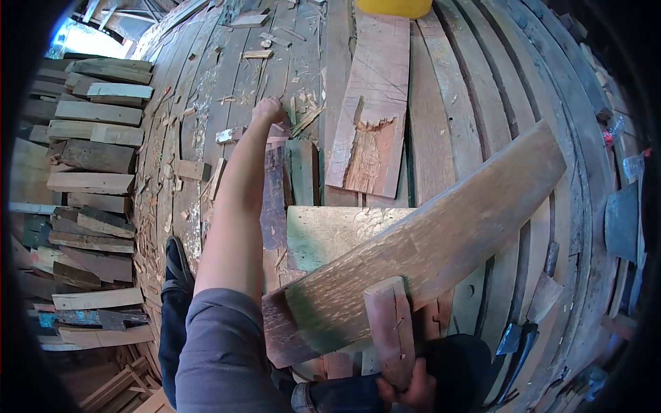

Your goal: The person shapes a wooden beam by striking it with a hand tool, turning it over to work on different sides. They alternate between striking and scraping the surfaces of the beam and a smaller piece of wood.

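My left arm reaches far forward over the floorboards. At its end my left hand [268,111] is closed in a fist at the tip of some narrow wood pieces, and what lies inside the fingers is hidden. Low in the view, my right hand [411,389] wraps round the lower end of a short wooden block [390,330], which stands up in front of a long wide plank [427,241]. That plank slants from lower left to upper right. Beneath it shows a pale board [337,230], beside a green-edged wood piece [301,172].
A board with a splintered hollow [375,151] lies ahead, near a yellow container [394,7]. Stacked wood offcuts [96,162] line the left side. A hatchet-like tool [513,341] rests at right. Chips and scraps litter the floorboards [200,89].
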Demonstrator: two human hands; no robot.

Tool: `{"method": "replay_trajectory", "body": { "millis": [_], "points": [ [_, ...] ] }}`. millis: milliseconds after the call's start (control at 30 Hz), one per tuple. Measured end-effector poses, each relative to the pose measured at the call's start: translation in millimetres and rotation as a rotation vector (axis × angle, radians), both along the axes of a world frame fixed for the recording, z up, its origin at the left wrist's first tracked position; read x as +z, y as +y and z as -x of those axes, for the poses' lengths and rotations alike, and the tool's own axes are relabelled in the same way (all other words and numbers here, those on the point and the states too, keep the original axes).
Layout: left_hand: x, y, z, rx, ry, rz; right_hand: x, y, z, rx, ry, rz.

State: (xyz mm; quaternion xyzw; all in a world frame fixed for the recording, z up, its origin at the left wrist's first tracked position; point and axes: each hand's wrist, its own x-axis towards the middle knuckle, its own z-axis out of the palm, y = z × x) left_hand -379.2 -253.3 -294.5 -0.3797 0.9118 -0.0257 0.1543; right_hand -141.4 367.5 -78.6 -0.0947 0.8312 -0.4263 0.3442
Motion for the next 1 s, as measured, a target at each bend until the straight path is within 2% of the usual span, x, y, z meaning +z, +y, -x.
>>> {"method": "replay_trajectory", "body": {
  "millis": [100, 200, 300, 400, 533, 667, 800, 833, 900, 1000],
  "points": [
    [23, 26, 2, 0.013, -0.021, -0.046, -1, -1, -2, 0.001, 0.069, 0.007],
    [7, 20, 5, -0.023, 0.052, 0.009, 7, -6, 3, -0.046, -0.046, 0.007],
    [21, 27, 7, 0.032, -0.019, -0.052, 5, -5, -2, -0.03, -0.003, -0.012],
    [15, 16, -1, -0.052, -0.054, -0.021, 13, -8, 4, -0.055, -0.073, 0.038],
    [22, 20, -14, -0.008, 0.011, 0.003, 10, -7, 2, -0.024, -0.004, 0.018],
    [7, 18, -17, -0.062, 0.177, 0.017, 8, -9, 1, -0.039, 0.007, 0.025],
    [11, 24, -16, -0.167, 0.127, 0.011, 8, -7, -1, -0.014, -0.017, 0.008],
    [15, 24, -18, -0.249, 0.121, 0.011, 7, -8, -1, -0.022, 0.034, 0.027],
    [29, 26, -20, -0.206, 0.132, 0.022, 1, -9, -3, -0.039, 0.139, 0.064],
    [71, 17, -23, -0.181, 0.188, 0.031, -26, 5, -14, 0.057, 0.366, 0.066]
  ]
}}
